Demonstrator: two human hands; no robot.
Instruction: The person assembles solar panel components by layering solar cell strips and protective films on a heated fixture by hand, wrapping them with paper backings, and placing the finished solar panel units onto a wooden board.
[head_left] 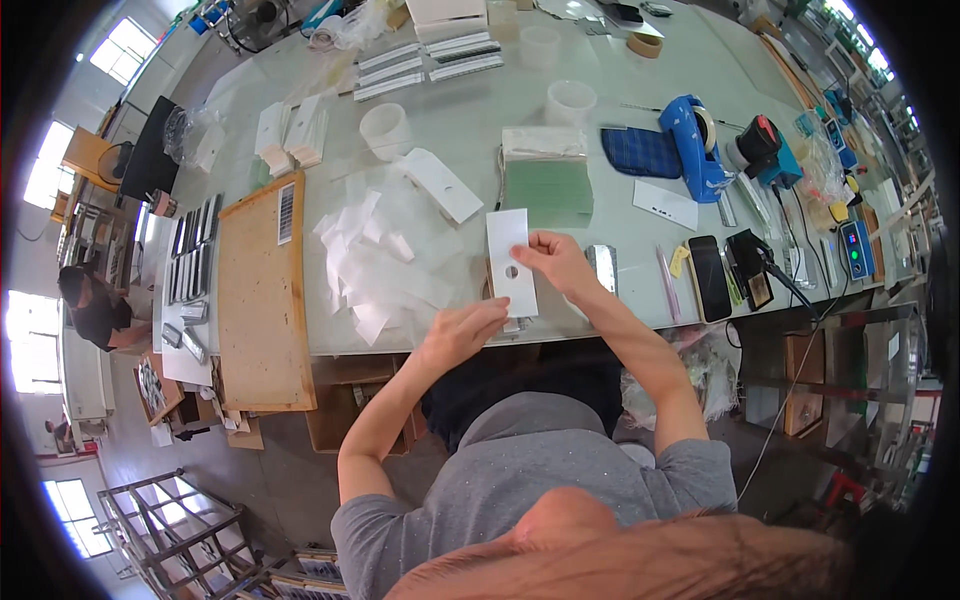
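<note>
Far left, wooden board [258, 305]; then a heap of loose white slips [368, 262]. Left hand [464, 332] grips lower part of a white card [507, 232], round-holed, at the table's [634, 252] near edge; right hand [563, 264] pinches its right side. Farther right, blue tape dispenser [686, 150], dark phone [710, 280].

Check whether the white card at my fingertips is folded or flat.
Flat: the white card shows straight edges, no visible crease; underside hidden.

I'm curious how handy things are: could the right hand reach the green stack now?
Probably yes: the green stack lies just beyond the right hand, top mostly uncovered, though that hand would first need to release the white card.
</note>
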